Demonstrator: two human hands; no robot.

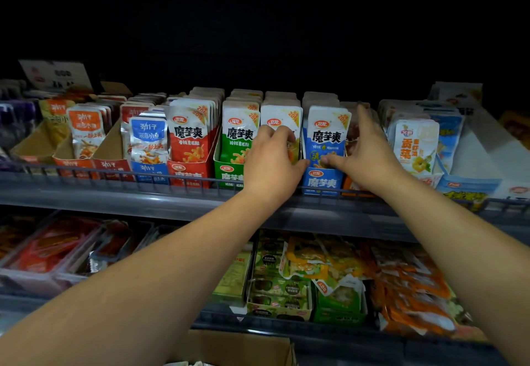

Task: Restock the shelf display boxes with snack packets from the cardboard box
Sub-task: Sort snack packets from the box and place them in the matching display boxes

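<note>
Blue packets (328,133) stand upright and jammed tight in their blue box (322,182) on the upper shelf, a bit right of centre, and that's where the person's right hand (362,150) is. Its thumb lies across the low front of the first packet and its fingers stretch straight up the right side of the row, so it's bracing rather than grabbing. The left hand (272,162) has its fingers curled over the front of the yellow packets (279,120) one row to the left, gripping the front ones. The worry is that these rows stand way taller than the low box fronts. One tug toward the near side and the slick front packets probably flop over the wire rail (143,179) and drop to the lower shelf. Those right fingers are also wedged in beside the orange packs (351,186), so sliding out could drag a few along. Squeezing more in might bulge the row against the green box (229,175). The cardboard box (238,348) sits at the near bottom edge, well apart from both hands.
</note>
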